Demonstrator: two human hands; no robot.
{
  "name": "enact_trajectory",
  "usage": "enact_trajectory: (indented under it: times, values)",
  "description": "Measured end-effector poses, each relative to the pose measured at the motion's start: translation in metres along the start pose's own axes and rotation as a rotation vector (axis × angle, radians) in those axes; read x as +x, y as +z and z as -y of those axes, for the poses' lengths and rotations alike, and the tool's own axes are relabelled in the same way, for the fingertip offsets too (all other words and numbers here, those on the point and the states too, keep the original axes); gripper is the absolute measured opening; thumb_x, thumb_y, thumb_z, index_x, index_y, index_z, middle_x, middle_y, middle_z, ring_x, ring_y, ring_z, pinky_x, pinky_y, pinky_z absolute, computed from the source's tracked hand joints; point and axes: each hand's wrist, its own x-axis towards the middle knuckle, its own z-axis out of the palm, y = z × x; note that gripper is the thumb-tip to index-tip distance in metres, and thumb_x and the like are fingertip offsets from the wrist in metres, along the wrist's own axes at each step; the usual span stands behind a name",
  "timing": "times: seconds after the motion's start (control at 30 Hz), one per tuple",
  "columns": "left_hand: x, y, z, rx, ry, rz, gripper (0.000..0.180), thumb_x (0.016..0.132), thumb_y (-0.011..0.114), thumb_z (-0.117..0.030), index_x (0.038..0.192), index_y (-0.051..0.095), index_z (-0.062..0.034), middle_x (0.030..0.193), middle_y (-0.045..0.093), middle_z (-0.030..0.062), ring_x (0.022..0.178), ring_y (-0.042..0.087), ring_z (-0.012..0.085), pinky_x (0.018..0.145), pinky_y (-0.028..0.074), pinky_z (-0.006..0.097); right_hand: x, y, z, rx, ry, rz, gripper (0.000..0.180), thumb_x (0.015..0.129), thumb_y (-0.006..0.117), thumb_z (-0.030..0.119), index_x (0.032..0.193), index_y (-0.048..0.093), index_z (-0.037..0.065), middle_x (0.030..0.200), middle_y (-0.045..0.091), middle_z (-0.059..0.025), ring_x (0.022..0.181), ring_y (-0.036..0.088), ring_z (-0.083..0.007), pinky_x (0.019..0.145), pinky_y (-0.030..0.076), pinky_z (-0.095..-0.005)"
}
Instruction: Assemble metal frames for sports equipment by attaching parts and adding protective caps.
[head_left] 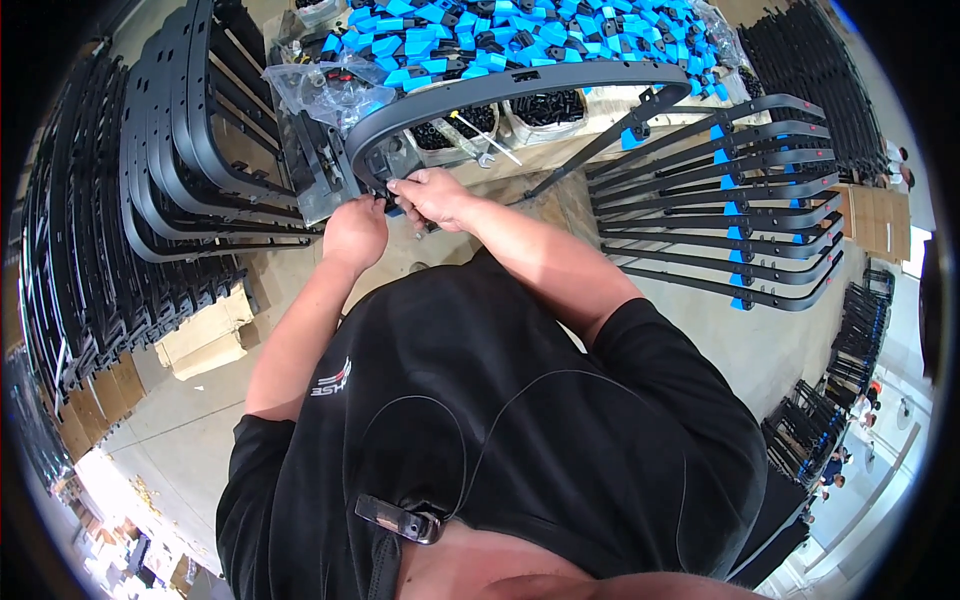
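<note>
Black frame (465,92) beyond a black shirt (570,450) bearing white-and-red lettering (333,380).

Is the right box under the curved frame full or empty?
Looks mostly full: small black parts lie close to the rim of the box; the curved black frame hides its far edge.

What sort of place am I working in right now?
It looks like a factory or workshop assembly area, probably for metal frames. A big heap of blue and black parts is piled in front of you, a wrench lies nearby, and matching dark frames stand in rows.
</note>
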Motion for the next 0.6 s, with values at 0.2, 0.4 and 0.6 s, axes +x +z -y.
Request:
enact_trajectory:
  times: [0.2,0.4,0.6]
  values:
    - [-0.001,0.003,0.004,-0.003,0.009,-0.013,0.037,0.104,0.044,-0.027,0.101,0.067,0.0016,0.103,0.070,0.0256,0.101,0.065,0.0416,0.092,0.050,0.050,0.001,0.007,-0.002,-0.145,0.017,-0.056,0.039,0.103,0.053,0.036,0.087,0.059,0.000,0.068,0.055,-0.0034,0.054,0.050,-0.0149,0.048,0.041,-0.0339]
    - [0.002,0.007,0.007,-0.005,0.037,-0.031,0.036,0.103,0.044,-0.027,0.098,0.067,0.0011,0.100,0.070,0.0259,0.099,0.065,0.0425,0.090,0.051,0.051,0.020,0.003,-0.026,-0.569,-0.465,-0.180,0.034,0.100,0.054,0.035,0.095,0.065,0.003,0.067,0.054,-0.0037,0.056,0.052,-0.0141,0.051,0.044,-0.0333]
    - [0.003,0.006,0.005,-0.007,0.040,-0.022,0.037,0.104,0.043,-0.027,0.099,0.067,0.0011,0.101,0.070,0.0263,0.099,0.066,0.0427,0.091,0.051,0.050,0.011,0.015,-0.027,-0.317,-0.250,-0.263,0.049,0.097,0.049,0.039,0.098,0.070,-0.005,0.101,0.070,-0.0281,0.102,0.066,-0.0429,0.088,0.050,-0.0494]
